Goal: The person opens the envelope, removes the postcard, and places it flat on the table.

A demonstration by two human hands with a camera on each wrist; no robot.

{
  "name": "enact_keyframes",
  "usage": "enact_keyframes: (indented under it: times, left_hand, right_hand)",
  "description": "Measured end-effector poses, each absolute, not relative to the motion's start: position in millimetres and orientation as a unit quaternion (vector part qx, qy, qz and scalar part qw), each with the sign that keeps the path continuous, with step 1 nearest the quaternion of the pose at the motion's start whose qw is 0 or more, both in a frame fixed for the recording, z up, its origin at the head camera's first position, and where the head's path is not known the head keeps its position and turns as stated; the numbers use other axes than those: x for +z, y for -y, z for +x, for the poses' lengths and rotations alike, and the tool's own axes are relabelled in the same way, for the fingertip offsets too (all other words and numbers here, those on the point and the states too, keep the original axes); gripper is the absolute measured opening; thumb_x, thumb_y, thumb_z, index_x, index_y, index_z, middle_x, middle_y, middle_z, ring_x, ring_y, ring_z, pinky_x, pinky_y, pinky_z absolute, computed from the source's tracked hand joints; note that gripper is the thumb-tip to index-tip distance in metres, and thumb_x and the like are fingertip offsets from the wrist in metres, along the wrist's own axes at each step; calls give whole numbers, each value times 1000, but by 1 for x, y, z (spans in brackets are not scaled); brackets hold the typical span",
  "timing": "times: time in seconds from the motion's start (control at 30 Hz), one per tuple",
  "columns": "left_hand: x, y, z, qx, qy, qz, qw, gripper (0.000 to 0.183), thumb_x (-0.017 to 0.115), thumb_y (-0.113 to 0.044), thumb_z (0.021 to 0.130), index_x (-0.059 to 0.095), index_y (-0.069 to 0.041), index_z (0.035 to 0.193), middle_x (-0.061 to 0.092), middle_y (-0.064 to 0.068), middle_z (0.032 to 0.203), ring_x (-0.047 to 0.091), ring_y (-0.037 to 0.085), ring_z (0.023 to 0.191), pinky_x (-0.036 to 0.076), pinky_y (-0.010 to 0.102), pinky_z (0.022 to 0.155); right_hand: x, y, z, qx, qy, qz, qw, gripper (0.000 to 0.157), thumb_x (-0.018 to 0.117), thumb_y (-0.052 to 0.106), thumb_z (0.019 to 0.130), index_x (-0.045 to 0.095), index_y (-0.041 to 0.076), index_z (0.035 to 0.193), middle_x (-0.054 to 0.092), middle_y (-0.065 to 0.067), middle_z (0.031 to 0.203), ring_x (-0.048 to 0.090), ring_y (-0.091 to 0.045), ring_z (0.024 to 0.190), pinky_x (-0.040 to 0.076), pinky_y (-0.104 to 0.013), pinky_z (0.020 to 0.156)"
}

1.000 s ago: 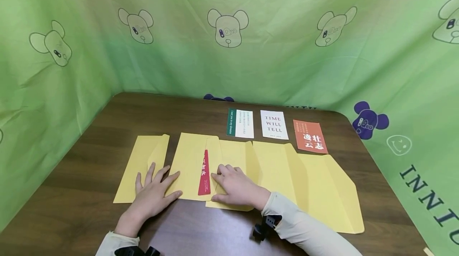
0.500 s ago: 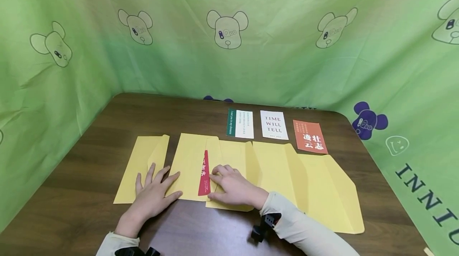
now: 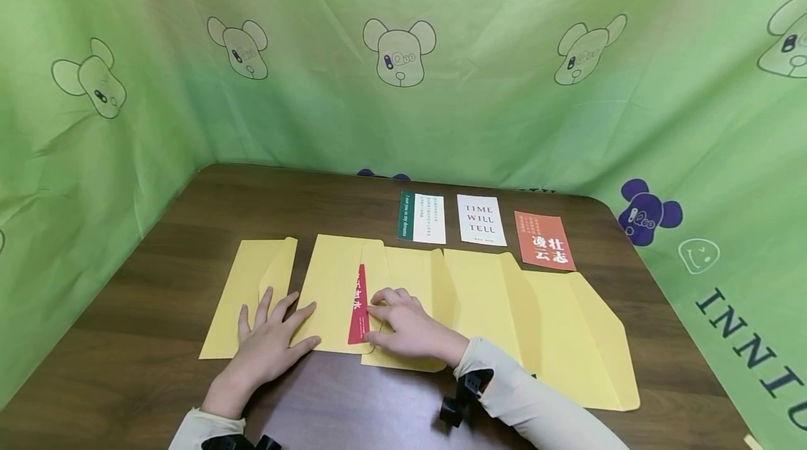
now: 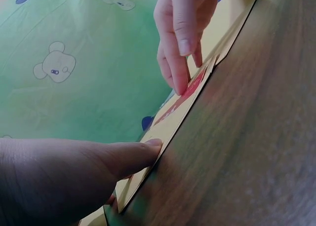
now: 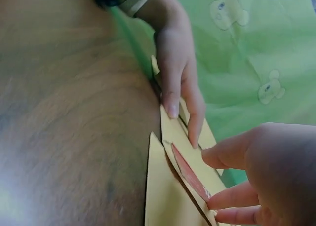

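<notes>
My left hand (image 3: 267, 345) lies with spread fingers on the left edge of a yellow envelope (image 3: 330, 289), overlapping another yellow envelope (image 3: 249, 296) on the far left. From the middle envelope's opening, beside its flap, shows a slim wedge of a red card (image 3: 359, 313) with white characters; its remainder is hidden inside. My right hand (image 3: 410, 327) has its thumb and index fingertip at the card's right edge, over the flap. In the right wrist view, the right thumb and fingers (image 5: 234, 196) stand apart, the fingertips right at the red strip. In the left wrist view, the left thumb (image 4: 143, 154) presses the envelope's near edge.
More yellow envelopes, a third (image 3: 416, 268), another (image 3: 479, 282) and one at the right end (image 3: 580, 338), overlap in a row with flaps unfolded. Behind them lie a green-and-white card (image 3: 421, 217), a white card (image 3: 481, 220) and an orange-red card (image 3: 545, 240). Green printed cloth surrounds the brown table (image 3: 151, 282).
My right hand has shifted slightly left, its fingertips now reaching the red card's right edge. The left hand and the envelopes stay in place.
</notes>
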State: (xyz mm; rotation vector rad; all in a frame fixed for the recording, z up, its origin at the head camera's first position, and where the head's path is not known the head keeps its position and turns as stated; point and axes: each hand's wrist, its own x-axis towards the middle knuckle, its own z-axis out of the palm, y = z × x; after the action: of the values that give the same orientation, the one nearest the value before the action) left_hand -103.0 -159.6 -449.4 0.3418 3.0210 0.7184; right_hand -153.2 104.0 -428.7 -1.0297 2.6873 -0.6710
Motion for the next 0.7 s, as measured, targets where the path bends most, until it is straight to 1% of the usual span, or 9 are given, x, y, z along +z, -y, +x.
enact_keyframes:
  times: [0.13,0.3,0.4,0.5,0.6,0.7]
  left_hand:
    - [-450,160,-103,229,-967,110,9,57,66,-47,92,59,-18,140,42,15,150,11,50,145,1,77,103]
    - [-451,160,-103,230,-967,108,4,56,67,-44,91,59,-17,139,42,15,149,10,50,145,0,76,104]
    - [-451,160,-103,229,-967,107,4,56,68,-43,91,59,-17,140,42,16,150,9,49,145,-1,75,104]
    - [-452,160,-104,227,-968,107,5,56,68,-43,91,59,-17,140,41,15,150,9,49,145,-1,75,105]
    - [-453,160,-104,226,-968,108,5,56,68,-44,91,59,-17,139,42,15,150,10,49,145,0,76,104]
    - [-452,160,-104,227,-968,107,6,56,68,-44,91,60,-17,139,42,15,150,10,49,145,0,76,104]
  right_hand:
    - [-431,-103,-157,-266,-898,-331,115,48,68,25,92,63,-5,129,53,-12,128,42,-28,114,35,-45,95]
    - [-431,-104,-161,-314,-882,-317,149,45,68,22,92,64,-7,126,54,-12,124,42,-29,113,37,-43,94]
    - [-429,-106,-163,-347,-867,-313,173,42,68,20,92,65,-6,125,54,-14,124,46,-32,114,41,-43,96]
    - [-427,-106,-165,-393,-847,-291,207,39,65,20,93,67,-3,125,56,-15,125,52,-31,116,44,-42,95]
    - [-425,-106,-166,-465,-811,-254,249,41,62,18,95,62,-5,129,60,-19,128,58,-31,116,49,-40,93]
    - [-425,-105,-167,-546,-758,-212,288,44,59,13,97,54,-9,135,57,-24,134,58,-30,118,53,-40,90]
